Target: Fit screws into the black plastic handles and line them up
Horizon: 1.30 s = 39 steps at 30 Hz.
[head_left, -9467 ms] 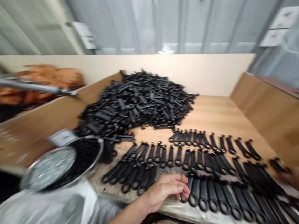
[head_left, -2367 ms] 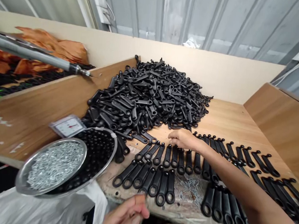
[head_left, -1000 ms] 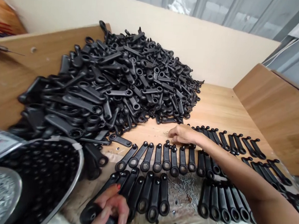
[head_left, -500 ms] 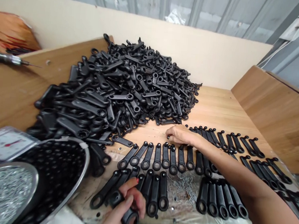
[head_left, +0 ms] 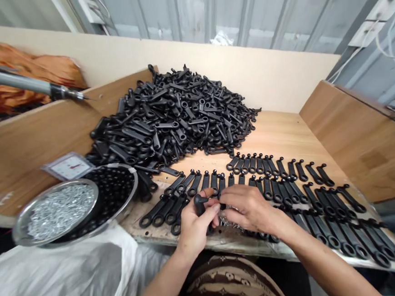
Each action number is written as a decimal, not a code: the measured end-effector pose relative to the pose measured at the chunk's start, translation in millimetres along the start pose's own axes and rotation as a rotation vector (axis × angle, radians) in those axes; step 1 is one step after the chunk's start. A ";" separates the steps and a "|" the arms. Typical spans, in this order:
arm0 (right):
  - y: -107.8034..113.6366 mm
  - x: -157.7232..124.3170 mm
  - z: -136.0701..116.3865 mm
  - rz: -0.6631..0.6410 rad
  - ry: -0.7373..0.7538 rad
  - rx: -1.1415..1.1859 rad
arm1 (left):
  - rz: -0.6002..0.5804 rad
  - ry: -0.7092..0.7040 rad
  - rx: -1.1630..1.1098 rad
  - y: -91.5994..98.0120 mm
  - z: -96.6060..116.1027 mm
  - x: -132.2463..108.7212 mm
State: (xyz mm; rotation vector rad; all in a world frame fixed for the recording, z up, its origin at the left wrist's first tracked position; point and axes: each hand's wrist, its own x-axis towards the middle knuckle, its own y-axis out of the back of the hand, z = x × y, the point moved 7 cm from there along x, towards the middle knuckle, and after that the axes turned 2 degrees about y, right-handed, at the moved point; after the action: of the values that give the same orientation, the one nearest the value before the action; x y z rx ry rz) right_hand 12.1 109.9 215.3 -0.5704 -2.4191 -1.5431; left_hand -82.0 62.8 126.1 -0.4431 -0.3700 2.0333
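Note:
My left hand [head_left: 197,218] is closed around a black crank arm with a ring end; its rounded dark end [head_left: 199,204] pokes up beside the thumb. Close against it, my right hand [head_left: 247,206] has its fingertips pinched together near the left thumb and fingers. Something small and black shows at those fingertips, but what it is I cannot make out. Under and behind the hands, similar black crank arms [head_left: 214,181] lie in rows, ring ends toward me, small balls at their far ends. Loose screws [head_left: 225,222] are partly hidden beneath my right hand.
A large heap of black crank arms [head_left: 182,115] rises at the back. At left stand a metal bowl of screws [head_left: 61,210], a basin of black balls [head_left: 115,187] and a dial scale [head_left: 69,166]. A powered screwdriver [head_left: 51,88] hangs at far left. Wooden boards [head_left: 358,142] flank the table.
My right hand has moved from the far row toward me and met my left hand. My left hand has moved right with the crank arm. The camera view has shifted.

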 end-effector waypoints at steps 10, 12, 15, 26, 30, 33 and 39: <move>-0.7 -50.3 18.5 0.562 -0.206 0.417 | -0.166 0.155 0.019 -45.7 -18.9 -5.5; 0.9 -56.4 25.4 0.591 -0.279 0.449 | -0.174 0.099 0.079 -48.6 -20.8 -2.6; 4.2 -59.0 28.8 0.568 -0.284 0.407 | -0.155 0.025 0.154 -47.3 -22.1 1.1; -6.1 -50.4 31.2 0.516 -0.258 0.418 | -0.144 -0.223 0.524 -40.4 -0.8 2.6; -7.5 -46.5 33.7 0.489 -0.299 0.544 | -0.155 -0.270 0.581 -39.1 3.2 1.1; -14.0 -47.0 39.8 0.450 -0.365 0.678 | -0.167 -0.295 0.636 -38.1 2.9 -1.0; -24.5 -51.5 38.6 0.495 -0.451 0.820 | -0.116 -0.405 0.758 -32.9 2.1 -8.1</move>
State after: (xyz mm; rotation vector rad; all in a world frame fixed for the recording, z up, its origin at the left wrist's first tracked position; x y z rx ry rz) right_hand 49.0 125.1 159.2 -1.2650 -2.6131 -0.1868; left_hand -54.1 71.0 143.5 0.4483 0.1488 1.9676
